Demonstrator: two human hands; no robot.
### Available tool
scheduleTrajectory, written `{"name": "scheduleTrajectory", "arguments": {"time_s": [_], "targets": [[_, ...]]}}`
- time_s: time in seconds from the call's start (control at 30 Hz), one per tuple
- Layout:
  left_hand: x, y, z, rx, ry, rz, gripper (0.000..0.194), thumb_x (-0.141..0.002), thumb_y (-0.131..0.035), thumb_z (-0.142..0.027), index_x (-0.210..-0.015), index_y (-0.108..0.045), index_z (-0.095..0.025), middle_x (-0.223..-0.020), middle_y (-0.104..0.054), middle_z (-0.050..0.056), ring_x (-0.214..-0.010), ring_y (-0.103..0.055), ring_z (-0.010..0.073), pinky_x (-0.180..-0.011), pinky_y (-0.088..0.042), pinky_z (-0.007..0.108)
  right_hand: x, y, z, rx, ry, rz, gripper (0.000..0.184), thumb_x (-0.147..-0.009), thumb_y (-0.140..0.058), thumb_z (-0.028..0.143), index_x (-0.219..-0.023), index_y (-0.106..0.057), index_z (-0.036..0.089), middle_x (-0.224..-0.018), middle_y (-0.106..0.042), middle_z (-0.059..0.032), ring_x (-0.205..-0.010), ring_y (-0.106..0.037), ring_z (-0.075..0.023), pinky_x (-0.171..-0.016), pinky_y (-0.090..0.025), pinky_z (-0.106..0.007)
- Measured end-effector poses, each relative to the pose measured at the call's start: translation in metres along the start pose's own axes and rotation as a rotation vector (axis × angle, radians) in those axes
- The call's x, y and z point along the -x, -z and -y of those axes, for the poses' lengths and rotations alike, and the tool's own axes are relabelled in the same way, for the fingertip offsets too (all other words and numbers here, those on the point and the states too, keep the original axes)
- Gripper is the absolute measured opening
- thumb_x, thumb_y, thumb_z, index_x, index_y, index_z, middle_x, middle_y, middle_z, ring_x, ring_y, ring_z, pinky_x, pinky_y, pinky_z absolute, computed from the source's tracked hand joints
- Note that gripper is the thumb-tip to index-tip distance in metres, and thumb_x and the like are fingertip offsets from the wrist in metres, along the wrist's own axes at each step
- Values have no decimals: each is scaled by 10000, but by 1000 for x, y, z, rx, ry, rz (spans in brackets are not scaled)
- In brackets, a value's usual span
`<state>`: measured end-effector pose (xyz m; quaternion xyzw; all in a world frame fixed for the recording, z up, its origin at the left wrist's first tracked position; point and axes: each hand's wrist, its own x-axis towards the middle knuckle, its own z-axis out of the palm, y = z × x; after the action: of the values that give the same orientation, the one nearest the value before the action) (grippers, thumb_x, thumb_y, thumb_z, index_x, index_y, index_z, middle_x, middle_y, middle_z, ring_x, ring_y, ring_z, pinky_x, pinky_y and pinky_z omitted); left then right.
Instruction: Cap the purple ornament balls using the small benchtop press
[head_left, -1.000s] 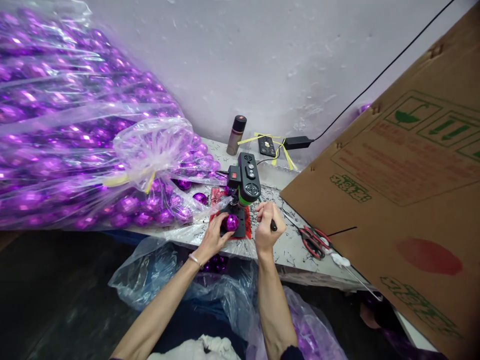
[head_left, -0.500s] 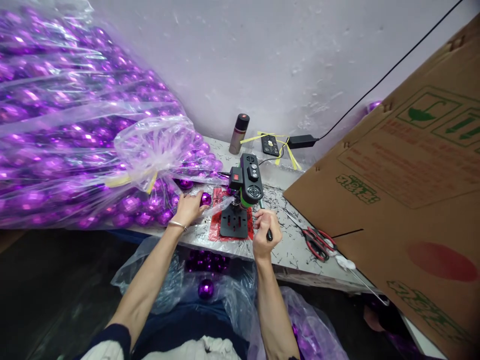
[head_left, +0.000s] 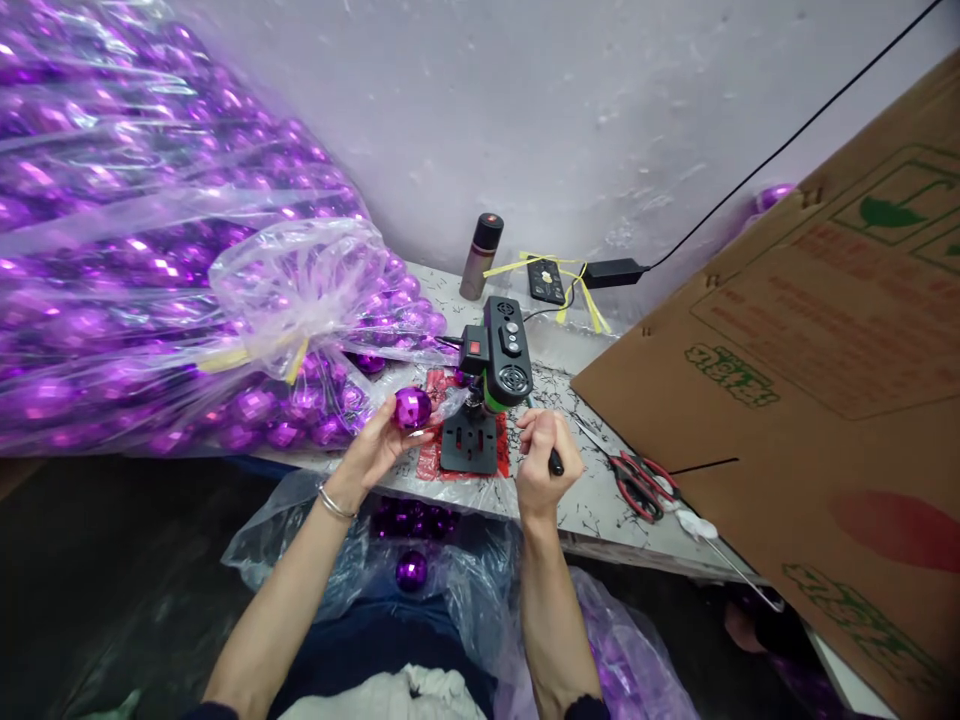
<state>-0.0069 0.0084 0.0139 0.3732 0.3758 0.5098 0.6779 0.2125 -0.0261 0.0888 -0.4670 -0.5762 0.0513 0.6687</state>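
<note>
My left hand (head_left: pixel 381 440) holds a shiny purple bauble (head_left: pixel 412 408) between thumb and fingers, just left of a small black bench drill (head_left: pixel 507 350). The drill's flat slotted base plate (head_left: pixel 469 445) lies on a red sheet (head_left: pixel 430 460). My right hand (head_left: pixel 546 458) is closed around the drill's lever (head_left: pixel 556 462), whose black end shows below the fist. Beneath the table edge, another purple bauble (head_left: pixel 411 571) rests on clear plastic over my lap. The drill's tip is hidden behind its body.
A large clear bag of purple baubles (head_left: pixel 255 405) fills the left. Red-handled scissors (head_left: pixel 643 487) lie right of my right hand, beside a cardboard box (head_left: pixel 750 440). A spray can (head_left: pixel 481 256) and a black power adapter (head_left: pixel 615 272) sit by the wall. Dark shavings litter the table.
My left hand has lifted the bauble off the table and brought it right, closer to the drill. My right hand stays on the lever, shifted slightly right in view.
</note>
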Motion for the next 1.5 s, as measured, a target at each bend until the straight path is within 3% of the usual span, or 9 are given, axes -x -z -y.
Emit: {"name": "scheduleTrajectory", "arguments": {"time_s": [0.13,0.3,0.47,0.73,1.03,1.3,1.5], "targets": [[-5,-20,37,-68,-51,-98,559,-1004,-643,-636,-1407,-642,-248,-1281,-780,125,-1080,-798,275,-887,-706,429,-1,2,1,20,38,28,412,-1084,-471,289,-678,-514,237,-657,-578,18,-658,-611,-137,-623,-452,-308],[-18,-43,81,-298,-236,-250,542,-968,-714,-563,-1359,-583,-212,-1297,-748,129,-1198,-743,259,-1064,-614,431,3,2,-3,1,81,26,375,-1069,-483,205,-697,-529,231,-669,-589,24,-665,-617,-128,-617,-447,-297],[-23,-47,104,-512,-389,-336,567,-933,-760,-571,-1329,-565,-216,-1364,-696,147,-1270,-707,278,-1113,-564,442,3,3,-2,-12,107,48,353,-1060,-485,173,-714,-530,228,-682,-596,30,-666,-613,-119,-601,-426,-282],[-26,-47,105,-743,-414,-271,597,-934,-787,-515,-1423,-594,-234,-1383,-724,134,-1288,-707,327,-1114,-563,497,-8,4,8,13,8,69,384,-1077,-485,247,-696,-525,229,-696,-602,19,-649,-595,-120,-606,-439,-291],[-30,-45,102,-950,-612,-61,569,-930,-814,-434,-1416,-595,-236,-1392,-716,139,-1316,-691,326,-1121,-569,506,-5,6,6,27,52,68,353,-1067,-491,209,-719,-542,229,-694,-600,18,-676,-619,-128,-605,-438,-294],[-36,-47,107,-938,-533,-104,659,-865,-881,-453,-1425,-616,-229,-1374,-729,144,-1290,-709,337,-1102,-582,507,7,6,-4,18,72,47,310,-1050,-491,160,-760,-583,220,-724,-633,9,-685,-626,-127,-603,-442,-288],[-33,-49,104,-926,-553,-70,582,-921,-823,-407,-1429,-610,-219,-1395,-725,146,-1316,-700,326,-1115,-579,489,37,-2,-34,83,180,-25,342,-1069,-420,216,-757,-558,236,-738,-640,1,-685,-649,-148,-642,-503,-322]]}}
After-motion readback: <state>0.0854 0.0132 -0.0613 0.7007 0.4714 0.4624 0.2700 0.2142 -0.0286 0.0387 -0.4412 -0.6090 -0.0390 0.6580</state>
